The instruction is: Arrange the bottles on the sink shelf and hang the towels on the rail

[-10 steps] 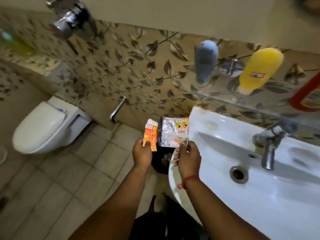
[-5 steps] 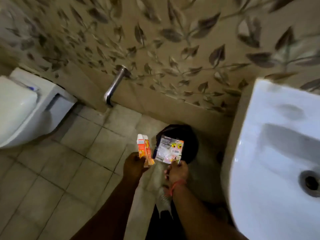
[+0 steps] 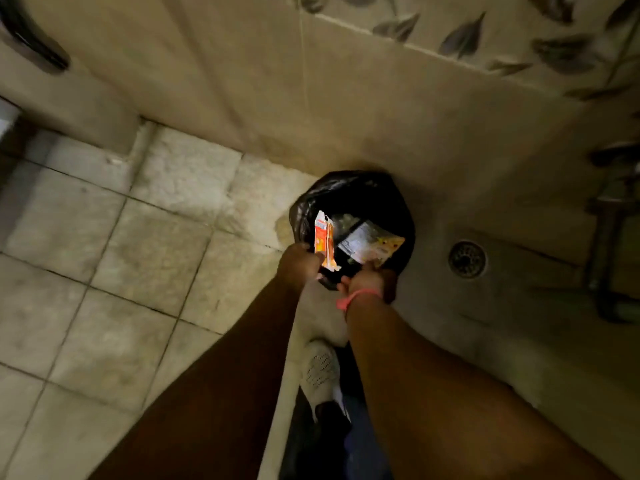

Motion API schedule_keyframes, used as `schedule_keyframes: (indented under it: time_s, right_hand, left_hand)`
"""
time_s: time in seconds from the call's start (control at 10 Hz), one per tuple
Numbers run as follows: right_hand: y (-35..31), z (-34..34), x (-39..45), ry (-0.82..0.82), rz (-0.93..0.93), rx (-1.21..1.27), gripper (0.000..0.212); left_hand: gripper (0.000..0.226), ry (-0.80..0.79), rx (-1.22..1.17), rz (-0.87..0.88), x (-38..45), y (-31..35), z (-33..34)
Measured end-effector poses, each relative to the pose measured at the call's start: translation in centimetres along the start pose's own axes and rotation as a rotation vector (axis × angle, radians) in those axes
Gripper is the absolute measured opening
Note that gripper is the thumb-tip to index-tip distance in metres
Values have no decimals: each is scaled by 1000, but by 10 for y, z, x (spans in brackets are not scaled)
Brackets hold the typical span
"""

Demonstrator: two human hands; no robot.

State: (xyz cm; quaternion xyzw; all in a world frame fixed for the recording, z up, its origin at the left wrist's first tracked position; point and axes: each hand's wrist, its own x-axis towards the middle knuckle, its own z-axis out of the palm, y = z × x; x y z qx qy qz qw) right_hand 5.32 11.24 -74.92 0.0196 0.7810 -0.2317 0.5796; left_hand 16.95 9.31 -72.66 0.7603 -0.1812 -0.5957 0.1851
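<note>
My left hand (image 3: 300, 262) grips a torn orange carton (image 3: 323, 244) by its lower end. My right hand (image 3: 367, 281), with a red thread on the wrist, pinches a crumpled silver wrapper (image 3: 370, 243) with yellow print. Both pieces of rubbish hang over the open mouth of a black bin bag (image 3: 349, 192) on the floor against the wall. No bottles, towels, shelf or rail are in view.
Beige floor tiles (image 3: 114, 265) spread to the left. A round metal floor drain (image 3: 467, 259) lies right of the bin. Dark pipework (image 3: 609, 237) stands at the far right. My white shoe (image 3: 320, 370) is just below my hands.
The view has swung down from the sink and shelf to the floor. Both hands have lowered the carton and wrapper to the bin bag's mouth.
</note>
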Motion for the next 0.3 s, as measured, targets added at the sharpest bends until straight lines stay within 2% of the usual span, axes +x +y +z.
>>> schedule_keyframes:
  time_s: [0.1, 0.2, 0.3]
  right_hand:
    - [12, 2, -11, 187, -83, -166, 78]
    - [7, -9, -55, 289, -143, -274, 55]
    - [-4, -12, -106, 167, -177, -311, 51]
  left_hand:
    - [33, 45, 109, 38, -14, 8, 2]
    - [52, 28, 168, 68, -36, 7, -11]
    - [79, 40, 267, 56, -73, 18, -35]
